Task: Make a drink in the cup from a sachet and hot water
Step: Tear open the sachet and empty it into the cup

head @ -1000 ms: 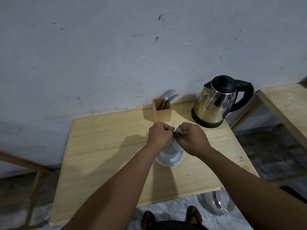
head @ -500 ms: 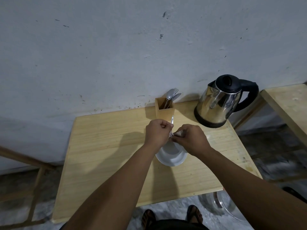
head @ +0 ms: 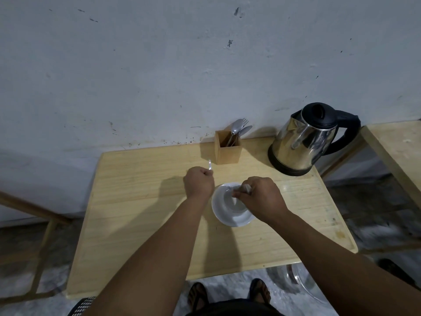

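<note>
A white cup point(head: 225, 202) on a white saucer point(head: 237, 221) stands in the middle of the wooden table point(head: 141, 215). My right hand point(head: 262, 198) is shut on the sachet point(head: 245, 189) and holds it over the cup's far rim. My left hand point(head: 198, 182) is to the left of the cup, shut on a thin white torn-off strip point(head: 209, 165) that sticks up from the fist. A steel kettle point(head: 305, 142) with a black lid and handle stands at the table's back right corner.
A wooden cutlery holder point(head: 227, 148) with spoons and a fork stands at the back edge by the wall. A second wooden table point(head: 396, 153) is at the right. A clear round object point(head: 303, 279) lies on the floor under the table's front right.
My hands were together above the cup; they have now pulled apart. The left hand moved left with the torn strip, and the right hand stayed over the cup with the sachet.
</note>
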